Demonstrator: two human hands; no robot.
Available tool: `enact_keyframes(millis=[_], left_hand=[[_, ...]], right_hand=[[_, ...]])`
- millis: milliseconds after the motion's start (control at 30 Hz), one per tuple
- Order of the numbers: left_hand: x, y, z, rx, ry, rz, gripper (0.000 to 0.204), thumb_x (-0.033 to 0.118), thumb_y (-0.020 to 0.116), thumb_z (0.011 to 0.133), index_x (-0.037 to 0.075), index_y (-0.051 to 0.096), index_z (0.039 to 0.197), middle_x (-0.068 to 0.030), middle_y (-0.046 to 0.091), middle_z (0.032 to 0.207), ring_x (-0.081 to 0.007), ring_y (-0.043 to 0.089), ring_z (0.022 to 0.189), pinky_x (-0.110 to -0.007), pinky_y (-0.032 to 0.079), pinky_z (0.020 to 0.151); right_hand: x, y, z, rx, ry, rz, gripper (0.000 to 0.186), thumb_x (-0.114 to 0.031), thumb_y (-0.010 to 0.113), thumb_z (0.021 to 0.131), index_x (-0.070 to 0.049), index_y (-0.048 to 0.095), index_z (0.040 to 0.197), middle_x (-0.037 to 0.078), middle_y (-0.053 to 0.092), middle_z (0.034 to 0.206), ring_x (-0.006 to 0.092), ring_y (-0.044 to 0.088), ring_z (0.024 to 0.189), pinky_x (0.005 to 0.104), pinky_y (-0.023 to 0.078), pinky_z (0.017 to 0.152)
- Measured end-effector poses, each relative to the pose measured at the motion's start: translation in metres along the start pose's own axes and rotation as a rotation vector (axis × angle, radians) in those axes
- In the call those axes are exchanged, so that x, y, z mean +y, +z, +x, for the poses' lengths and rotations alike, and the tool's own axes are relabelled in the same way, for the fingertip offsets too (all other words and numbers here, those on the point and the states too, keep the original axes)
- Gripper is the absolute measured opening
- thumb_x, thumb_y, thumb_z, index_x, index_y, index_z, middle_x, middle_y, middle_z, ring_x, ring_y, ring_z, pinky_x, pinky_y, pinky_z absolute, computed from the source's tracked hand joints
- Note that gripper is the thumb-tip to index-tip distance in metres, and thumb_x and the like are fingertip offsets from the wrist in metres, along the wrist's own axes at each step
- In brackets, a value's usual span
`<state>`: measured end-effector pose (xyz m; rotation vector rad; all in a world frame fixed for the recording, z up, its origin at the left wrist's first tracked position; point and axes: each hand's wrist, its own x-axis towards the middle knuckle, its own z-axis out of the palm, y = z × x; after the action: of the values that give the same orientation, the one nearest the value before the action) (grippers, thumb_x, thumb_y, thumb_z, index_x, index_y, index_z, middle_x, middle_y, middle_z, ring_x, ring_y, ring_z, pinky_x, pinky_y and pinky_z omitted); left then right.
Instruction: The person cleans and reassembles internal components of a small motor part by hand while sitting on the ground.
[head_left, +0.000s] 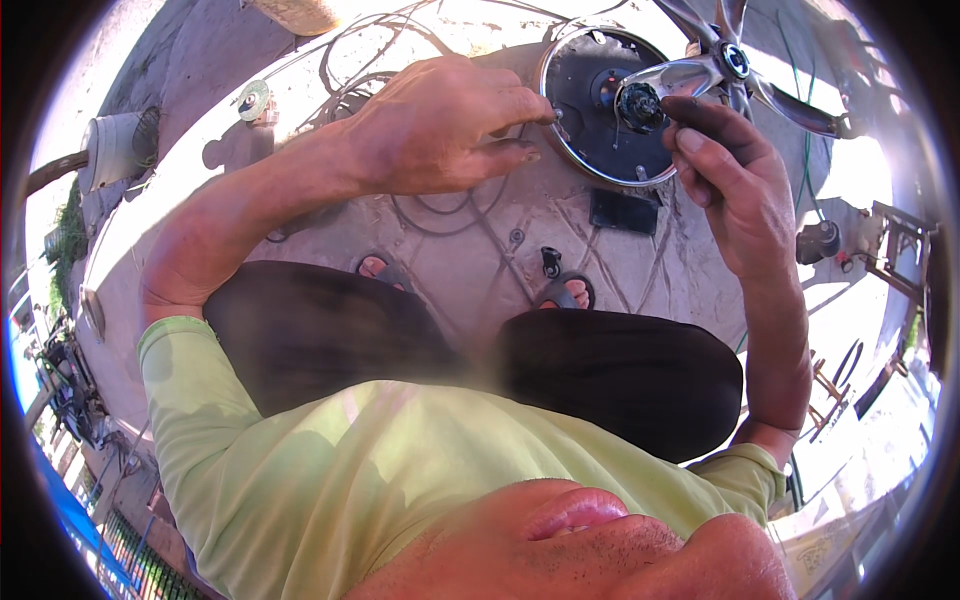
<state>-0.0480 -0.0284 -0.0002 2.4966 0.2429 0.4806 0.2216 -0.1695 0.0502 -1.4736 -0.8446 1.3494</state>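
My left hand (440, 125) hovers at the near left of a round black disc (590, 140) with a silver rim. Its index finger stretches to the rim and the thumb stands apart below it. From the right, my right hand (735, 180) reaches over the disc, thumb and blackened fingers bent together. At their tips is a small, dark, greasy round part (640, 107), whose exact kind I cannot tell. Behind the disc lies a shiny silver wheel-like piece (735, 60) with long curved spokes, one reaching over the disc.
A flat black rectangle (624, 211) lies just below the disc on the paved ground. A small black object (551, 262) sits between my sandalled feet. Loose cables (350, 75) curl at the far left, near a white bucket (120, 152). At right stands a metal frame (900, 250).
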Motion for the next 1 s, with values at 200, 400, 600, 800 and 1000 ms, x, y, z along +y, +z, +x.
enact_keyframes(millis=[200, 400, 600, 800, 1000], left_hand=[[-0.002, 0.001, 0.0, -0.002, -0.003, -0.002, 0.038, 0.014, 0.081, 0.084, 0.008, 0.07, 0.12, -0.0085, 0.068, 0.091, -0.0272, 0.063, 0.078, -0.041, 0.05, 0.075], [-0.005, 0.002, -0.001, -0.003, -0.014, -0.016, 0.039, 0.015, 0.081, 0.083, 0.008, 0.07, 0.12, -0.0092, 0.069, 0.094, -0.0273, 0.064, 0.079, -0.04, 0.051, 0.076], [-0.005, 0.0, -0.002, 0.0, -0.022, -0.025, 0.039, 0.015, 0.08, 0.084, 0.007, 0.07, 0.121, -0.0108, 0.071, 0.1, -0.0279, 0.065, 0.081, -0.04, 0.053, 0.077], [-0.006, 0.001, -0.003, -0.023, -0.047, -0.028, 0.039, 0.016, 0.08, 0.084, 0.007, 0.07, 0.121, -0.0111, 0.072, 0.103, -0.0283, 0.066, 0.084, -0.04, 0.053, 0.078], [-0.004, 0.0, -0.003, -0.026, -0.06, -0.017, 0.038, 0.016, 0.08, 0.085, 0.008, 0.07, 0.121, -0.012, 0.072, 0.102, -0.0285, 0.066, 0.084, -0.039, 0.053, 0.078]], right_hand=[[-0.002, 0.003, -0.001, -0.004, -0.003, -0.071, 0.031, -0.009, 0.069, 0.097, 0.002, 0.07, 0.125, 0.008, 0.071, 0.098, 0.0049, 0.051, 0.071, 0.0191, 0.04, 0.062], [-0.003, 0.005, -0.004, 0.004, -0.025, -0.095, 0.033, -0.009, 0.069, 0.096, 0.003, 0.068, 0.127, 0.01, 0.071, 0.099, 0.0054, 0.051, 0.071, 0.0196, 0.04, 0.062], [0.0, 0.0, -0.004, 0.049, 0.016, 0.043, 0.032, -0.012, 0.069, 0.096, 0.004, 0.065, 0.123, 0.009, 0.069, 0.097, 0.0072, 0.053, 0.069, 0.0207, 0.038, 0.059], [-0.006, 0.002, 0.002, 0.046, 0.132, -0.096, 0.027, -0.023, 0.068, 0.098, 0.0, 0.066, 0.112, 0.004, 0.065, 0.087, 0.0057, 0.053, 0.064, 0.021, 0.037, 0.054], [-0.01, 0.004, 0.012, 0.04, 0.178, -0.242, 0.028, -0.03, 0.069, 0.098, -0.003, 0.067, 0.103, -0.001, 0.062, 0.076, 0.0039, 0.05, 0.058, 0.0212, 0.035, 0.051]])
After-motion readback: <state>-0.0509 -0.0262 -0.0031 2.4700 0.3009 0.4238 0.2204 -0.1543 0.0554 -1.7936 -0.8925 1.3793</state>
